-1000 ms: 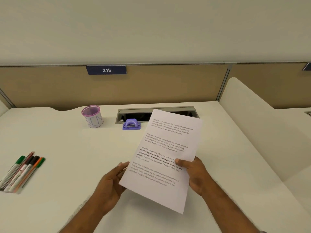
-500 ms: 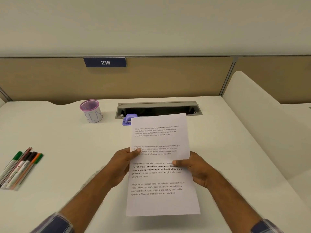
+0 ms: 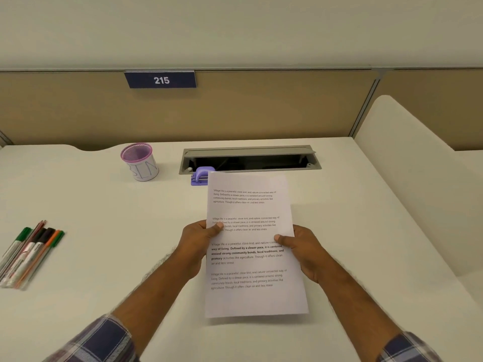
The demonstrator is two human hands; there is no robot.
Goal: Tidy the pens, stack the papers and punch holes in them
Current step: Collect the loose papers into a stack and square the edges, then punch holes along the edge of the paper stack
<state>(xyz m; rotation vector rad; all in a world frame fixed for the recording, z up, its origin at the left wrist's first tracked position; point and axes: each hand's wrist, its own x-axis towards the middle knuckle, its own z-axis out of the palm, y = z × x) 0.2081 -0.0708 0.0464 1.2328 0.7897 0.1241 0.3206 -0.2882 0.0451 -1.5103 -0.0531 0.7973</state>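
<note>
Holding the papers (image 3: 251,246) upright-ish over the desk (image 3: 104,257), both hands clamped on the long edges abt mid-height. Taking the papers as my landmark, left to right: far left of them lie the pens (image 3: 28,254), a loose bunch w/ green, black and orange caps, not tidied yet. Up-left of them, the purple mesh cup (image 3: 139,162), "BIN" handwritten on its side. Just at their top-left corner, the purple hole punch (image 3: 200,176), partly hidden behind the sheet. My left hand (image 3: 198,244) pinches the left edge, thumb on the print; right hand (image 3: 303,249) pinches the right edge, thumb on top too. Behind the papers, the cable tray slot (image 3: 251,159), and above that a blue plate (image 3: 160,80) reading "215". Sheets are light, floppy, prob. slippery against each other, so grip at mid-edges both sides, tap to square. Text reads "Village life is a peaceful, close-knit… way of living."
</note>
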